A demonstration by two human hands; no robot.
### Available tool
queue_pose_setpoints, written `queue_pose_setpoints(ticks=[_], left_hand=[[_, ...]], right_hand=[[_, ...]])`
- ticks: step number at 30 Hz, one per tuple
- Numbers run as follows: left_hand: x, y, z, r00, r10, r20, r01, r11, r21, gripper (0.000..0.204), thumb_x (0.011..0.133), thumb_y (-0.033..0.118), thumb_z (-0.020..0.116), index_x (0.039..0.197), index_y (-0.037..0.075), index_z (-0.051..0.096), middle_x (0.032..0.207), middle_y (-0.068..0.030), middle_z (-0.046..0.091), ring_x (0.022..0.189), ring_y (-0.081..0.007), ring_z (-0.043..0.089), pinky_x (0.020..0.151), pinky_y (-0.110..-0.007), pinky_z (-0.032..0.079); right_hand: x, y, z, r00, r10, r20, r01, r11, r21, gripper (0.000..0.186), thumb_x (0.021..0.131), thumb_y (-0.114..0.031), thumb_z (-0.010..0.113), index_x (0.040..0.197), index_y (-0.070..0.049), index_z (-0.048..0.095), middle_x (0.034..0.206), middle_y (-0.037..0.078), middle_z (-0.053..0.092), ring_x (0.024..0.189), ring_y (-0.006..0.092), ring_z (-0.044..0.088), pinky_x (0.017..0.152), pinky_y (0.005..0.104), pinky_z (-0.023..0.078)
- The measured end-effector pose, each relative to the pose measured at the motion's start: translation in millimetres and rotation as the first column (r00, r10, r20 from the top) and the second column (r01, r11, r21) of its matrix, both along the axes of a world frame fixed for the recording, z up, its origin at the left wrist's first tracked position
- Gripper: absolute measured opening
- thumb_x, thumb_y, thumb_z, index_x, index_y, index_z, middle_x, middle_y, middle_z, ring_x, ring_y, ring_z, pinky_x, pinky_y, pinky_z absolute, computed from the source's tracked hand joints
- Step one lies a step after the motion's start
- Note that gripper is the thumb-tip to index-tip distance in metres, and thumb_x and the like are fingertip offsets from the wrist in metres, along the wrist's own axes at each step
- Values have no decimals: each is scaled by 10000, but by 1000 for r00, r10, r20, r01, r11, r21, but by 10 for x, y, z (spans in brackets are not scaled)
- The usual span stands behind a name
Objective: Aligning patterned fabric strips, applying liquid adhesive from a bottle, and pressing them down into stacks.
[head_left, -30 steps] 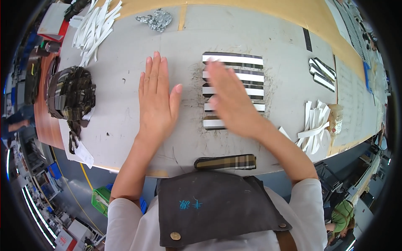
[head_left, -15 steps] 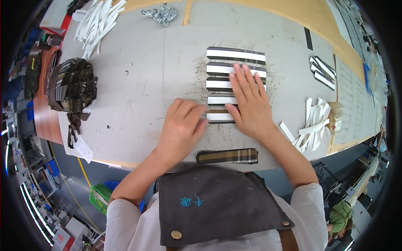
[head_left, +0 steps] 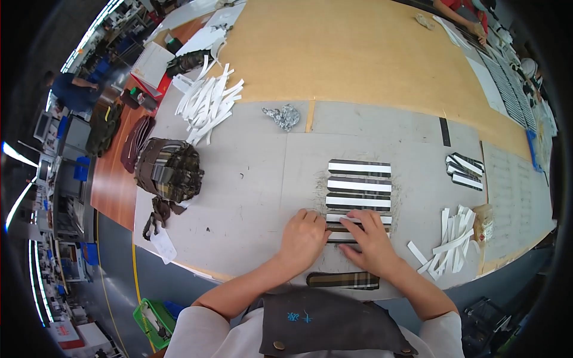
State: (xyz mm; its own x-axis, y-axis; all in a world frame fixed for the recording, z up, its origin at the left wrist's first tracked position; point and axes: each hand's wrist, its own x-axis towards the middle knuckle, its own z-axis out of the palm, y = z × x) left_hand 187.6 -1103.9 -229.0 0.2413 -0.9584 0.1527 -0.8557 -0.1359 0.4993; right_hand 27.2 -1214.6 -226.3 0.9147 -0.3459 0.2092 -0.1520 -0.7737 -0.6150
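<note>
Several dark plaid fabric strips [head_left: 359,186], each with a white band along it, lie in a column on the grey board. My left hand [head_left: 304,240] is curled at the left ends of the two nearest strips, its fingertips drawn together; whatever they pinch is hidden. Over the right part of those same strips rests my right hand [head_left: 371,241], fingers bent and thumb apart from them, fingertips touching the white bands. Closer to me, at the table edge, lies a single brown plaid strip [head_left: 343,280] with one rounded end.
A bundle of plaid pieces [head_left: 168,170] sits at the left, below loose white strips [head_left: 209,101]. Crumpled foil [head_left: 283,117] lies farther back. On the right are more banded strips [head_left: 465,172], white strips [head_left: 450,244] and a jar [head_left: 483,222]. Another person's hand [head_left: 477,31] shows far right.
My right hand has come back from the farther strips to the nearest ones, its flat fingers now bent. My left hand stays at the left ends. The view has tilted up, showing more table.
</note>
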Motion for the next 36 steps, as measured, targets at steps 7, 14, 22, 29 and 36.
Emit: queue_pose_setpoints(ticks=[7, 14, 22, 29, 36], left_hand=[[43, -23, 129, 994, 13, -104, 2, 990, 142, 174, 722, 91, 715, 860, 27, 631, 871, -95, 608, 853, -295, 559, 752, -379, 469], [17, 183, 117, 910, -369, 188, 316, 912, 263, 637, 869, 406, 579, 1381, 59, 426, 1512, -84, 294, 1407, -299, 223, 1099, -553, 174], [72, -243, -12, 965, -155, 213, 128, 983, 135, 660, 896, 400, 546, 1393, 1, 376, 1511, -116, 291, 1421, -273, 207, 1132, -535, 122], [486, -16, -3, 952, -45, 302, 22, 997, 80, 543, 846, 323, 636, 1281, 28, 502, 1392, -125, 426, 1329, -292, 343, 1076, -487, 254], [277, -217, 31, 988, 29, -148, -36, 999, -40, 138, 706, 26, 717, 799, 7, 617, 803, -95, 565, 787, -282, 518, 714, -378, 437]], right_hand=[[11, 0, 45, 997, -71, -41, 65, 989, -133, 595, 773, -155, 687, 1300, 13, 467, 1390, 183, 397, 1271, 367, 382, 1051, 449, 321], [-24, -131, -70, 956, -125, -266, 43, 955, -295, 613, 907, -255, 517, 1399, 51, 320, 1500, 176, 277, 1407, 308, 232, 1149, 440, 174], [319, -481, 120, 949, -291, -121, 224, 892, -392, 580, 934, -240, 471, 1413, 43, 309, 1518, 162, 253, 1419, 289, 212, 1157, 422, 154], [214, -565, -199, 922, -344, -177, 275, 904, -327, 524, 952, -221, 448, 1398, 33, 341, 1510, 158, 276, 1413, 296, 220, 1148, 418, 175], [218, -371, 119, 987, -160, 23, 162, 978, -134, 418, 802, -44, 612, 1210, 6, 532, 1301, 143, 479, 1214, 359, 425, 997, 436, 371]])
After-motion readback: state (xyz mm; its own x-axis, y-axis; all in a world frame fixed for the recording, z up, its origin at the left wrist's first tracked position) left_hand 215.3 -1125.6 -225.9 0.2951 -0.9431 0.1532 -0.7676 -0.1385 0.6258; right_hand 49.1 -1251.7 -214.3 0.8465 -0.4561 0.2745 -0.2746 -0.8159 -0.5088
